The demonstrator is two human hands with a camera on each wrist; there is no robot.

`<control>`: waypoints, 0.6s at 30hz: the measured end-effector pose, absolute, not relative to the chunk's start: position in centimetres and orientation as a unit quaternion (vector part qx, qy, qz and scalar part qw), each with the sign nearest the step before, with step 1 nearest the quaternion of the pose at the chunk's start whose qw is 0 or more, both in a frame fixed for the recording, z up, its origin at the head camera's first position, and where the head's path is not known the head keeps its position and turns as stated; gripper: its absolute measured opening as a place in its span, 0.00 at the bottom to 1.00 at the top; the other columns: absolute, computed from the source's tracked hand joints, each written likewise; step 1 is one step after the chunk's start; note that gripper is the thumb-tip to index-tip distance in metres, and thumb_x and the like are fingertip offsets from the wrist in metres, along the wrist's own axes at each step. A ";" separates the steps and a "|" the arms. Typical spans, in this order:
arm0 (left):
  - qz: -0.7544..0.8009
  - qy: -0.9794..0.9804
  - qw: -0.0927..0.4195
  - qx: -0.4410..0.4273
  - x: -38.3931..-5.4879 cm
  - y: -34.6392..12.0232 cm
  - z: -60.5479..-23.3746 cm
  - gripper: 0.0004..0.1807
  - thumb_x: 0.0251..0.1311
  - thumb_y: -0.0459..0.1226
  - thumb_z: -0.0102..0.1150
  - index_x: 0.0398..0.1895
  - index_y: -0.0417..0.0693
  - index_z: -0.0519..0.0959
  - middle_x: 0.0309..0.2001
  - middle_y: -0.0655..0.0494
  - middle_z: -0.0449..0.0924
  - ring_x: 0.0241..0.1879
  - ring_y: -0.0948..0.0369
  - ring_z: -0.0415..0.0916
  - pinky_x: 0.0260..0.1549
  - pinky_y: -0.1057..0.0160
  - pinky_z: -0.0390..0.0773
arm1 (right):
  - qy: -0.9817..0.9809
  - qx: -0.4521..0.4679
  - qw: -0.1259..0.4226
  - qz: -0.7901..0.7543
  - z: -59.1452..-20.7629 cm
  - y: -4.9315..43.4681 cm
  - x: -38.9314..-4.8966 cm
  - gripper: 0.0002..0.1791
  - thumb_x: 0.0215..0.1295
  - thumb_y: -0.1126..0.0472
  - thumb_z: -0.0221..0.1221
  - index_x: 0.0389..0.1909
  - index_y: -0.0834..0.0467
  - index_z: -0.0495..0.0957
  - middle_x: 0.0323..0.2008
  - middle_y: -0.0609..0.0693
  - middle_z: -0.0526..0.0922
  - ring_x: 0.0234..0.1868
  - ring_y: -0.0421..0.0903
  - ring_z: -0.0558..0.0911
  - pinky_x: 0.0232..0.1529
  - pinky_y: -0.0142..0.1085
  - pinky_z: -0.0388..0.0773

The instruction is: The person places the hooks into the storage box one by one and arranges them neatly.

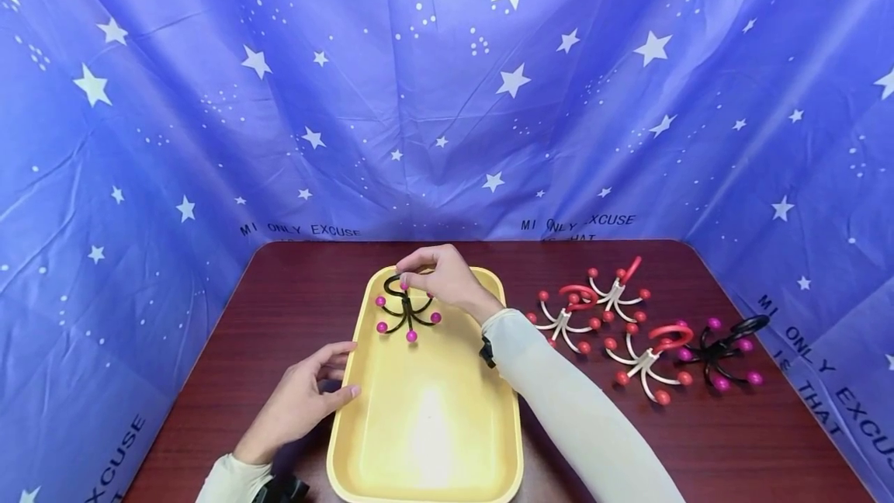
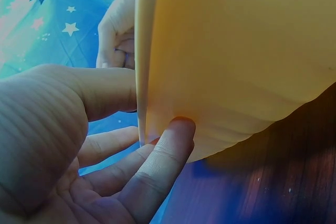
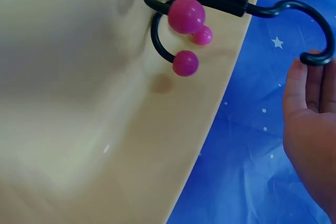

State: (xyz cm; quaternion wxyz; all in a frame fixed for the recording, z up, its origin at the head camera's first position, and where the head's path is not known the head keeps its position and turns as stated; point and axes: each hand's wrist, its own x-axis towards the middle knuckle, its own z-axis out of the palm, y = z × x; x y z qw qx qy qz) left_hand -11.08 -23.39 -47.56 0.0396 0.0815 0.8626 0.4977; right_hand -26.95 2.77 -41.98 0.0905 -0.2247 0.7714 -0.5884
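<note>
A yellow tray [image 1: 426,441] lies lengthwise in front of me, its rounded rim running all the way round. My left hand [image 1: 300,398] holds its left edge, thumb over the rim and fingers against the outer wall [image 2: 236,61]. Over the tray's far left corner is a black claw-shaped massager [image 1: 408,309] with a hooked handle and pink balls on its prongs. My right hand [image 1: 447,282] pinches the hook at its upper end. In the right wrist view the hook's tip [image 3: 315,59] meets the fingertips, and the pink balls [image 3: 186,63] hang close over the tray's inner surface.
Three white-pronged massagers with red balls and red hooks [image 1: 642,363] lie on the right of the dark red table [image 1: 279,293]. Beside them is another black massager with pink balls [image 1: 715,352]. A blue star-printed cloth [image 1: 447,99] encloses the table's back and sides.
</note>
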 end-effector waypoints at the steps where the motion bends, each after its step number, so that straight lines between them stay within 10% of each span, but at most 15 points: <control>1: 0.499 0.862 0.040 0.082 -11.1 -23.4 -47.6 0.34 0.57 0.34 0.79 0.68 0.47 0.78 0.52 0.48 0.87 0.47 0.57 0.88 0.40 0.66 0.87 | 0.770 -0.222 0.091 -0.591 -41.8 2.8 -27.0 0.10 0.66 0.66 0.71 0.47 0.59 0.90 0.44 0.54 0.93 0.43 0.49 0.92 0.34 0.29 0.82; 18: 0.505 0.859 0.040 0.074 -10.9 -23.2 -47.5 0.35 0.57 0.34 0.79 0.69 0.46 0.77 0.53 0.47 0.87 0.47 0.56 0.88 0.42 0.66 0.86 | 0.750 -0.239 0.028 -0.616 -39.2 6.3 -25.7 0.11 0.66 0.67 0.70 0.49 0.62 0.89 0.49 0.62 0.91 0.48 0.47 0.90 0.52 0.33 0.86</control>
